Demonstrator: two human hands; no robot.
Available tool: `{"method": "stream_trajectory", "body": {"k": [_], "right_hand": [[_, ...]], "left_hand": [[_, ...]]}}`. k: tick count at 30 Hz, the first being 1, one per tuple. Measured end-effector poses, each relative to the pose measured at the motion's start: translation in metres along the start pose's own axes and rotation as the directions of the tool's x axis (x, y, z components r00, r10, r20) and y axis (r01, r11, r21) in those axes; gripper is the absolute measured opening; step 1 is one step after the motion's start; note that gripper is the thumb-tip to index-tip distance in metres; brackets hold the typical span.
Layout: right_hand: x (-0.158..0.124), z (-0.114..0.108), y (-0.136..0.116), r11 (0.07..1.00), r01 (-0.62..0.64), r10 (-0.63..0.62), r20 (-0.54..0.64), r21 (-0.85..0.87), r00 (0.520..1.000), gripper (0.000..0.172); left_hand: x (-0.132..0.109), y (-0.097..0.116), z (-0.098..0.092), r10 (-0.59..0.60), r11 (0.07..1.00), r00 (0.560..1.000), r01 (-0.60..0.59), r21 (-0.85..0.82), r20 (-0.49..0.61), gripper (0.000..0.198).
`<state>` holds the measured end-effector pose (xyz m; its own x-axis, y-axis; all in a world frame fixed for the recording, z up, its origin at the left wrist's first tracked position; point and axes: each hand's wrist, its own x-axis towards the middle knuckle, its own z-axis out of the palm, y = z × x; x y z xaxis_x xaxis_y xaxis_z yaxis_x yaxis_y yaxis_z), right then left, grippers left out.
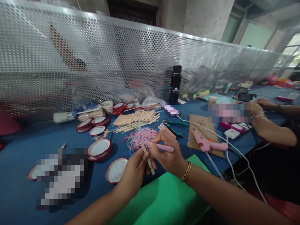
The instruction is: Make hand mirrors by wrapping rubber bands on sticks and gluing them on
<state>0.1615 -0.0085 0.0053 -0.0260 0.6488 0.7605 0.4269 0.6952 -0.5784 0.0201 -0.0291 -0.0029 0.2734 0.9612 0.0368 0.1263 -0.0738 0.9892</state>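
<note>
Between the thumb and fingers of my left hand (137,165) is a small wooden craft stick (150,163), tilted, its lower end sticking out below the fingers. A pink marker pen (165,147) is gripped in my right hand (167,153) like a pencil, its tip end up against the stick. Whether the tip touches the wood I cannot tell. Just behind both hands lies a pile of colourful small rubber bands (140,137). Under my forearms is a green sheet (164,200). A red-rimmed white lid (116,170) lies beside my left hand.
Several wooden sticks (136,118) are spread behind the bands. Stacked red-rimmed lids (99,148) stand to the left. A pink glue gun (207,142) rests on cardboard (192,122), with a white cable (208,127) across it. Green-handled pliers (174,128) and a black bottle (175,82) stand behind. Another person's arm (272,125) is at right.
</note>
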Motion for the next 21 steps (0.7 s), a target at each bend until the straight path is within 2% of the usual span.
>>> {"method": "stream_trajectory", "body": {"k": [15, 21], "right_hand": [[-0.0003, -0.0006, 0.0017, 1.000, -0.004, 0.005, -0.017, 0.022, 1.000, 0.015], [-0.0002, -0.0007, -0.0023, 1.000, 0.006, -0.007, 0.021, 0.030, 1.000, 0.017]], "left_hand": [[0.0003, -0.0009, 0.0002, -0.021, 1.000, 1.000, 0.021, -0.020, 0.001, 0.041], [-0.0002, -0.0002, 0.0006, -0.010, 0.999, 1.000, 0.009, -0.032, -0.006, 0.043]]}}
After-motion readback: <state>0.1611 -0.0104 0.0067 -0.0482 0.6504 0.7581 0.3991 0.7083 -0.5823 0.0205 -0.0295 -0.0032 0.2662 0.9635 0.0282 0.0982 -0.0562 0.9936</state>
